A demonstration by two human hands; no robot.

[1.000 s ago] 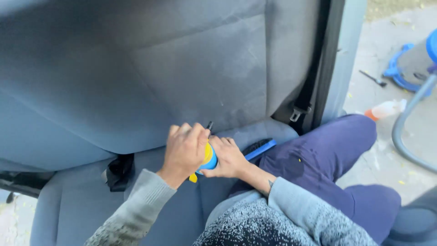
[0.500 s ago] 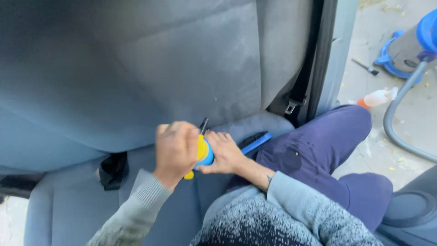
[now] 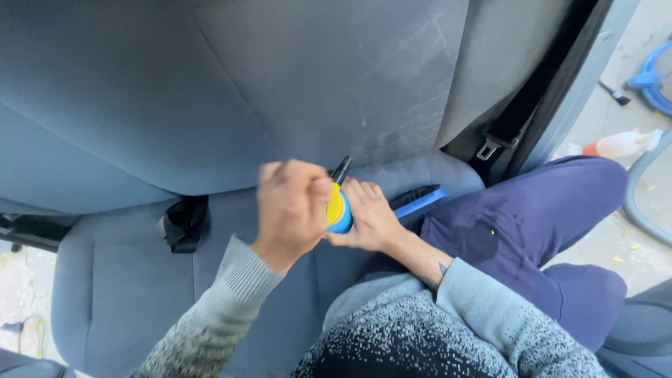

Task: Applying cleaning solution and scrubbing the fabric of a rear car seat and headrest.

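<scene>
Nearest the camera, grey speckled sweater sleeves (image 3: 231,315) and a dark blue trouser leg (image 3: 532,217) fill the bottom and right; the person sits sideways on a grey car seat cushion (image 3: 119,280).

Left hand (image 3: 290,206) is blurred, curled into a fist just over the seat cushion, its grip closed around the left side of a small yellow-and-blue can (image 3: 338,208). Right hand (image 3: 367,217) is on the can's other side, fingers bent round it, grip closed on it too. So the can is pinched between both hands, at the seam where the cushion meets the seat back. A thin black nozzle (image 3: 341,169) sticks up from between the hands, tilted to the right, its tip in front of the lower seat back.

Just right of the right hand, a blue-handled brush (image 3: 418,199) with dark bristles lies on the cushion, beside the trouser leg. Left of the hands, a black seat-belt buckle (image 3: 185,222) sits in the seat crease, apart from them.

Behind, the grey seat back (image 3: 245,84) shows pale scuff marks on its right panel. A black belt strap with metal tongue (image 3: 490,147) hangs at the door pillar. Outside on the ground, an orange-capped spray bottle (image 3: 619,145), a grey hose (image 3: 640,203) and part of a blue machine (image 3: 654,73).
</scene>
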